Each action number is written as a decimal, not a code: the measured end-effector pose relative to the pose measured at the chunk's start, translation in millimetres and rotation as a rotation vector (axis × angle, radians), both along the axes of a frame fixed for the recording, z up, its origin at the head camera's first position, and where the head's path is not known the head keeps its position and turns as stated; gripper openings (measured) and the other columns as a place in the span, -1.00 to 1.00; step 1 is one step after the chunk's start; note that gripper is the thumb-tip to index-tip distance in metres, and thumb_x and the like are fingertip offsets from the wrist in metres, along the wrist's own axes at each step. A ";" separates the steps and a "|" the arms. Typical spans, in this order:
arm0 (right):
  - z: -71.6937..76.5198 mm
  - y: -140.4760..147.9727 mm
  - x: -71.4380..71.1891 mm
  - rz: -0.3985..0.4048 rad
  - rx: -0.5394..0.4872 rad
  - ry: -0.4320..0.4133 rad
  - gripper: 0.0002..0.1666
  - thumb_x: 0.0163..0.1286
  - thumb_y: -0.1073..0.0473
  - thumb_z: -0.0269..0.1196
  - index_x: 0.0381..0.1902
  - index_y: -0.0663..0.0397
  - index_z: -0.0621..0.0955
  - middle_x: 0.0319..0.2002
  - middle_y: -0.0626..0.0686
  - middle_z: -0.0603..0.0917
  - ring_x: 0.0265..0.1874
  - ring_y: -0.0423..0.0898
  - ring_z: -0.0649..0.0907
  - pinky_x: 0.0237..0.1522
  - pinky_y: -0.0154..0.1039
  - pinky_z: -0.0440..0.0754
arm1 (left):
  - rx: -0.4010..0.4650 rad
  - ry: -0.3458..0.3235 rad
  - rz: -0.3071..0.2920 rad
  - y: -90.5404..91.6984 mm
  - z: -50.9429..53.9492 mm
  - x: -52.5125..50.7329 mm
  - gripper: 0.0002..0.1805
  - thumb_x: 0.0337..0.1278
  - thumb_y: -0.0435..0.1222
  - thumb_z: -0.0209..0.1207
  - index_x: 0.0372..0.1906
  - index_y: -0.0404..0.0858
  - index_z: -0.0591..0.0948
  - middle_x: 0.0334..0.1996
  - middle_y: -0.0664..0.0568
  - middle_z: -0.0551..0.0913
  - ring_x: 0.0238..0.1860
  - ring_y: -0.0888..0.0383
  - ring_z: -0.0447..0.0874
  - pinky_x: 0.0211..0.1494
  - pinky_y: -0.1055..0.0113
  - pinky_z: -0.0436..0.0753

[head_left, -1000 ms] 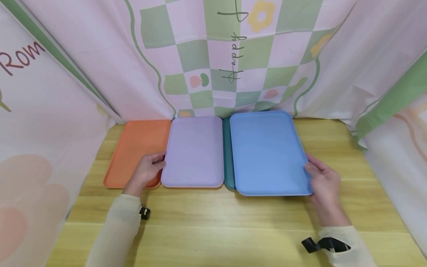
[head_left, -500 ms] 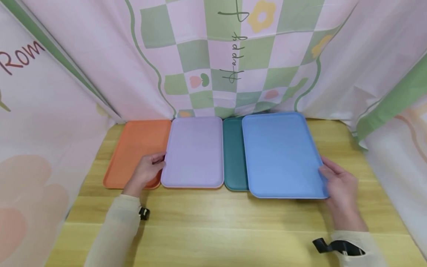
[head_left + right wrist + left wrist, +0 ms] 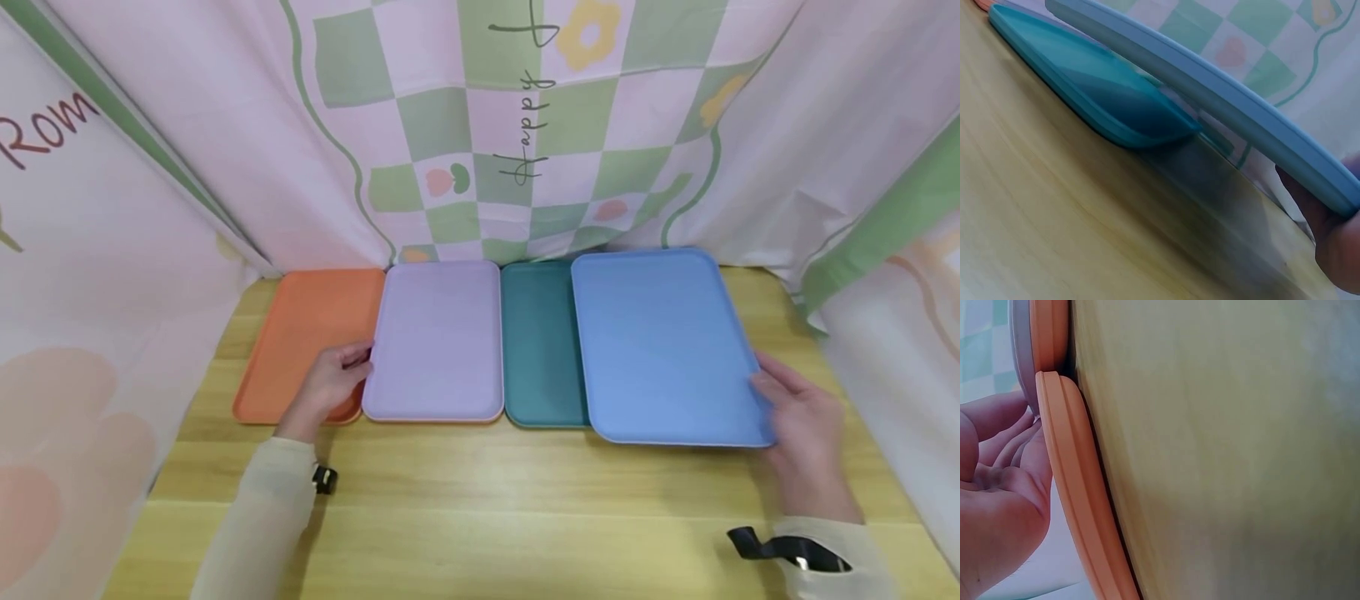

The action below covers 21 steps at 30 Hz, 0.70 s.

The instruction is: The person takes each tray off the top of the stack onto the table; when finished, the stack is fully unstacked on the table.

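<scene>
In the head view my right hand [image 3: 806, 425] grips the right edge of a blue tray [image 3: 671, 350], thumb on top and fingers beneath. The right wrist view shows this blue tray [image 3: 1222, 94] raised and tilted above the table. Partly under it, a teal tray [image 3: 543, 350] lies on the table. My left hand [image 3: 333, 379] pinches the left edge of a lilac tray [image 3: 438, 342]. Below the lilac tray an orange tray [image 3: 1049, 337] shows in the left wrist view. Another orange tray [image 3: 300, 325] lies at the far left, under my left hand.
The trays stand in a row along the back of a wooden table [image 3: 450, 508], close to a checked curtain [image 3: 502, 125]. More curtain hangs at both sides. Black straps are on both sleeves.
My right hand has moved right with the blue tray, so more of the teal tray shows. My left hand and the lilac tray have stayed in place.
</scene>
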State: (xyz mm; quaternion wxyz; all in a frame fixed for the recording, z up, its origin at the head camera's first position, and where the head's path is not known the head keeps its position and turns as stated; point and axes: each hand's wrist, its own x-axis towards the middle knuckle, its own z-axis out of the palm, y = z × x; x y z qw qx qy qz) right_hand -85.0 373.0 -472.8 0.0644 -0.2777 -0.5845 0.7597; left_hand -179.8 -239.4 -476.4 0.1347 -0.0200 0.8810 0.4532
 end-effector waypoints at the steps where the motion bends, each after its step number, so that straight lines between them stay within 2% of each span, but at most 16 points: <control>1: 0.4 2.8 0.3 0.001 0.006 -0.003 -0.54 0.51 0.25 0.41 0.30 -0.19 0.76 -0.22 -0.42 0.82 -0.30 -0.43 0.77 -0.39 -0.40 0.78 | 0.000 -0.004 0.003 0.4 0.4 -0.2 -0.43 0.62 -0.37 0.10 0.60 -0.38 0.40 0.55 -0.33 0.46 0.60 -0.22 0.40 0.58 -0.09 0.52; 9: 0.2 28.5 1.1 -0.004 0.002 -0.009 -0.52 0.47 0.28 0.44 0.27 -0.24 0.77 -0.20 -0.44 0.77 -0.34 -0.39 0.76 -0.41 -0.36 0.79 | -0.008 -0.010 0.003 1.9 2.6 1.5 -0.43 0.63 -0.36 0.09 0.61 -0.37 0.39 0.56 -0.33 0.44 0.61 -0.22 0.39 0.58 -0.10 0.52; 21: -6.5 64.0 2.1 0.044 -0.033 0.070 -0.49 0.48 0.32 0.42 0.30 -0.25 0.76 -0.16 -0.39 0.85 -0.39 -0.28 0.82 -0.48 -0.27 0.80 | -0.001 0.002 0.007 1.7 1.5 1.6 -0.44 0.63 -0.36 0.10 0.60 -0.36 0.41 0.55 -0.31 0.46 0.60 -0.20 0.40 0.57 -0.08 0.54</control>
